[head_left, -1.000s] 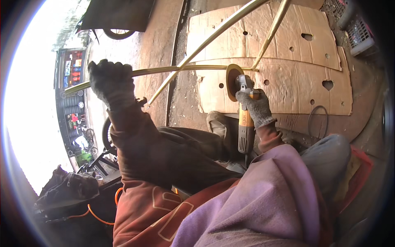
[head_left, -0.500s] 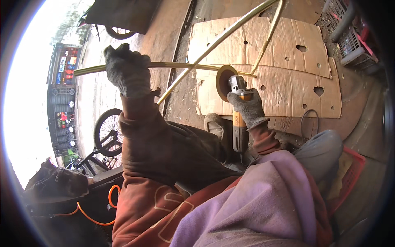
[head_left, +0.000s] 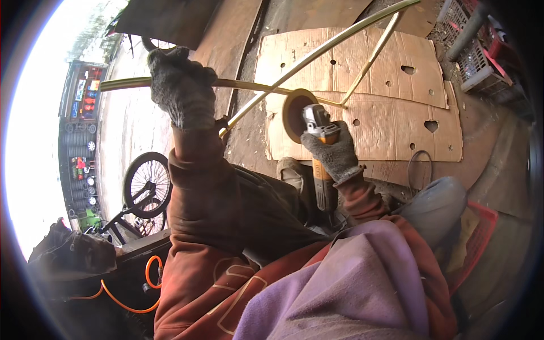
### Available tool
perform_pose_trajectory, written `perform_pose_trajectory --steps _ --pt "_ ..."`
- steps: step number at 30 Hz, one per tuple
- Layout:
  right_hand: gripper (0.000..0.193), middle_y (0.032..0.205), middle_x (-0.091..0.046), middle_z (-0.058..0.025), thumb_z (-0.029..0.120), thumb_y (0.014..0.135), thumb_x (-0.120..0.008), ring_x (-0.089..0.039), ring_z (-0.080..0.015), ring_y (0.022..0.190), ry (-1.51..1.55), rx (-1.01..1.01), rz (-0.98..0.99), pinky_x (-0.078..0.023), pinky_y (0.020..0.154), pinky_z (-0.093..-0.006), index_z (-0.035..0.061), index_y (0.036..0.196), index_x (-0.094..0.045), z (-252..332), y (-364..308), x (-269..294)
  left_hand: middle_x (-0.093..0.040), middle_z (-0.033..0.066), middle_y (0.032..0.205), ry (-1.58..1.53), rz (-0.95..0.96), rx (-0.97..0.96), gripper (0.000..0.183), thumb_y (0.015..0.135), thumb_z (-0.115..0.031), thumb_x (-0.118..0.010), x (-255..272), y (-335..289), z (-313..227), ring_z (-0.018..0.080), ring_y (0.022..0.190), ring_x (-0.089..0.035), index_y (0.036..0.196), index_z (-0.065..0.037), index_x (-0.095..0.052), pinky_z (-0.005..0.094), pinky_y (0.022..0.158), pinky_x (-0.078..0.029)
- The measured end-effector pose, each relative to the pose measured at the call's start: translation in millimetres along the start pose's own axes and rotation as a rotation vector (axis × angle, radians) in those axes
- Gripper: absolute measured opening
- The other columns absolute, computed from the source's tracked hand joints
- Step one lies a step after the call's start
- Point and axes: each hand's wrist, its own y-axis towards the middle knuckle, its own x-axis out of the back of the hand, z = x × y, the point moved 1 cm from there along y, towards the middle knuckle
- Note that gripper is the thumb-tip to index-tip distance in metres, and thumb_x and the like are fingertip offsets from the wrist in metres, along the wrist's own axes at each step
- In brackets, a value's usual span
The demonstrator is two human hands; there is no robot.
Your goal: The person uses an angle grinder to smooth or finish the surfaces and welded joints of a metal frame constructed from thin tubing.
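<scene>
My left hand (head_left: 182,90), in a dark grey work glove, is wrapped round one bar of a brass-coloured metal frame (head_left: 334,46). The frame is made of long bars meeting at angles. In a lighter grey glove, my right hand (head_left: 334,150) grips an angle grinder (head_left: 322,184) with an orange and black body. Its brown disc (head_left: 296,116) stands against or just beside the bar right of the crossing; whether they touch I cannot tell. The grinder's body points back toward my knees.
Flattened cardboard (head_left: 396,127) with holes lies under the frame. Plastic crates (head_left: 481,68) stand at the far right, a red crate (head_left: 479,243) by my right knee. A bicycle (head_left: 146,187) is at the left, near an orange hose (head_left: 127,306). A thin loop (head_left: 419,170) lies by the cardboard.
The far end of the frame has swung right. My left hand has shifted slightly up and right, and the grinder has moved a little left along the bar.
</scene>
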Motion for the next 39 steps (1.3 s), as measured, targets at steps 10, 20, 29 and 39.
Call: perform_pose_trajectory --steps 10,20,29,39 --pt "0.028 0.065 -0.058 0.0009 0.034 0.091 -0.066 -0.054 -0.0104 0.055 0.099 -0.088 -0.160 -0.045 0.054 -0.0267 0.0058 0.087 -0.070 -39 -55 88 -0.030 -0.0016 0.052 -0.167 0.393 0.099 0.046 0.101 -0.045 -0.048 43 54 16 0.0145 0.040 -0.029 0.065 -0.017 -0.044 0.0347 0.042 -0.029" --pt "0.046 0.069 -0.057 -0.0048 0.049 0.089 -0.064 -0.059 -0.0229 0.057 0.547 -0.065 -0.560 -0.052 0.056 -0.0364 0.0083 0.110 -0.061 4 -47 195 -0.058 0.0027 0.068 -0.034 0.199 0.175 0.031 0.091 -0.038 -0.067 43 34 36 0.0195 0.063 -0.060 0.099 -0.008 -0.067 0.0405 0.062 -0.054" --pt "0.051 0.078 -0.063 -0.0135 0.050 0.085 -0.069 -0.065 -0.0323 0.061 0.612 -0.057 -0.356 -0.059 0.057 -0.0463 0.0071 0.108 -0.054 43 -32 201 -0.071 0.0138 0.095 0.548 0.865 1.039 0.038 0.093 -0.037 -0.064 24 -114 113 0.0213 0.079 -0.069 0.103 0.000 -0.068 0.0384 0.069 -0.056" --pt "0.055 0.080 -0.064 -0.0151 0.053 0.087 -0.067 -0.064 -0.0316 0.064 0.841 -0.055 -0.288 -0.058 0.060 -0.0456 0.0022 0.106 -0.058 30 -44 211 -0.068 0.0122 0.093 -0.343 0.960 0.664 0.045 0.093 -0.031 -0.065 -49 -101 28 0.0279 0.091 -0.069 0.117 0.006 -0.061 0.0429 0.088 -0.056"
